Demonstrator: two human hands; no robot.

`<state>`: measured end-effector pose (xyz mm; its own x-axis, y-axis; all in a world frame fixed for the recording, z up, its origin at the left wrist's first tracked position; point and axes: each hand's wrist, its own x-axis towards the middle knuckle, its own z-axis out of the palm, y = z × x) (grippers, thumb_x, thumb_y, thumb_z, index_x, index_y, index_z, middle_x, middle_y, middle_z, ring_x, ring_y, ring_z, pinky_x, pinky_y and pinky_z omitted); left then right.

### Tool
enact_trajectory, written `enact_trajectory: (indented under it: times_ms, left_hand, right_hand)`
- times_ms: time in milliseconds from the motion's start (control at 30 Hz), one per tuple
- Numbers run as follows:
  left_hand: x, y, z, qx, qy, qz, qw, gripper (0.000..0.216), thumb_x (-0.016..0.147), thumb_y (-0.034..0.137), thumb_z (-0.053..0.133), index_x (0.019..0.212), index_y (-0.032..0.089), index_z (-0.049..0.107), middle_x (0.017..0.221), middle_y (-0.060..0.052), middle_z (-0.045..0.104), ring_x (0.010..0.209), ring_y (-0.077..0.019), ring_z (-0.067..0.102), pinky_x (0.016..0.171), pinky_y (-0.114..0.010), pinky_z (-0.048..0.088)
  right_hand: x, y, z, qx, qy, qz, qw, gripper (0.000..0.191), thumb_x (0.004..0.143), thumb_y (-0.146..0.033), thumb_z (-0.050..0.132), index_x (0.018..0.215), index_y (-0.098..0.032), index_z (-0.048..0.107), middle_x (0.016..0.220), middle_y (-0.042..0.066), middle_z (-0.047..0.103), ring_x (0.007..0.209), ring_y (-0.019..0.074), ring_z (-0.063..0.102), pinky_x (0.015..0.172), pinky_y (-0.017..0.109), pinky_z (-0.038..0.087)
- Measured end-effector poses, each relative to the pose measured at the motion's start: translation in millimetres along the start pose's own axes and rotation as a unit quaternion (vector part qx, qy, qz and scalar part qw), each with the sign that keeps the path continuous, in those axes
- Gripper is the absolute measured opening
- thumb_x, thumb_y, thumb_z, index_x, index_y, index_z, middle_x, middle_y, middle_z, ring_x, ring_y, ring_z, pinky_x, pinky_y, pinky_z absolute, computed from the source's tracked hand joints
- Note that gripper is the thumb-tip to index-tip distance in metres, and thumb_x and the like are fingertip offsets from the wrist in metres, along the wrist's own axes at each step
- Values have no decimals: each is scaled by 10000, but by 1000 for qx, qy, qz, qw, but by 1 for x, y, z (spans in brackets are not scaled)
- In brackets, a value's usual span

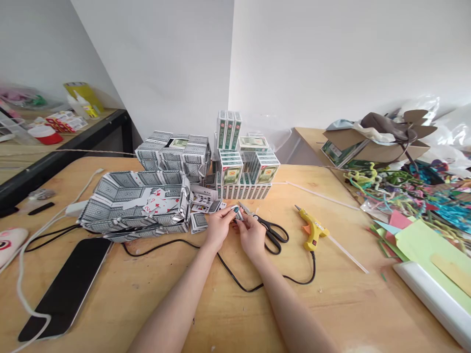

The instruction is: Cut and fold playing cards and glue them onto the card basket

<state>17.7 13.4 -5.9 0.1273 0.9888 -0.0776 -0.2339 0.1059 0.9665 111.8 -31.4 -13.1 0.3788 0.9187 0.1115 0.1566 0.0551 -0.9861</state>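
My left hand [220,226] and my right hand [252,236] meet above the table, fingertips pinched together on what looks like a playing card [239,214]. Fingers cover most of it. Just behind and to the left lie loose playing cards [199,221], some face up. Black-handled scissors [274,234] rest right beside my right hand, their blades partly behind it. Farther right is a yellow glue gun [312,229] on its side. To the left stands an open box made of folded cards [96,206], with several loose cards inside.
Behind are a second folded-card structure [172,152] and stacked card decks [245,191]. A black cable [235,279] crosses the table in front. At left lies a black phone-like slab [69,289]; at right, coloured paper [427,245], pipe cleaners [382,186] and glue sticks [348,254].
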Motion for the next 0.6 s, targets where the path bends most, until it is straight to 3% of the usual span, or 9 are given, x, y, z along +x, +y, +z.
enact_trajectory:
  times_ms: [233, 400, 600]
  left_hand:
    - [0, -1, 3, -58, -10, -23, 998, 298, 654, 308, 655, 903, 151, 700, 902, -74, 696, 864, -199, 609, 731, -281, 476]
    - [-1, 1, 5, -91, -37, -55, 994, 345, 653, 339, 653, 930, 137, 687, 912, -96, 691, 783, -196, 616, 559, -245, 465]
    - [-2, 2, 8, -34, -8, -19, 999, 265, 680, 325, 633, 876, 160, 700, 876, -64, 703, 841, -194, 615, 667, -262, 481]
  right_hand:
    - [4, -1, 4, 135, 5, 91, 987, 253, 645, -311, 657, 845, -158, 630, 697, 48, 691, 553, 196, 634, 548, 338, 534]
    - [7, -10, 0, 181, -17, 109, 977, 219, 591, -284, 695, 741, -142, 623, 648, 42, 677, 513, 163, 610, 510, 291, 500]
    - [8, -11, -3, 196, -25, 119, 973, 199, 582, -269, 693, 713, -140, 616, 665, 50, 673, 507, 150, 599, 485, 272, 482]
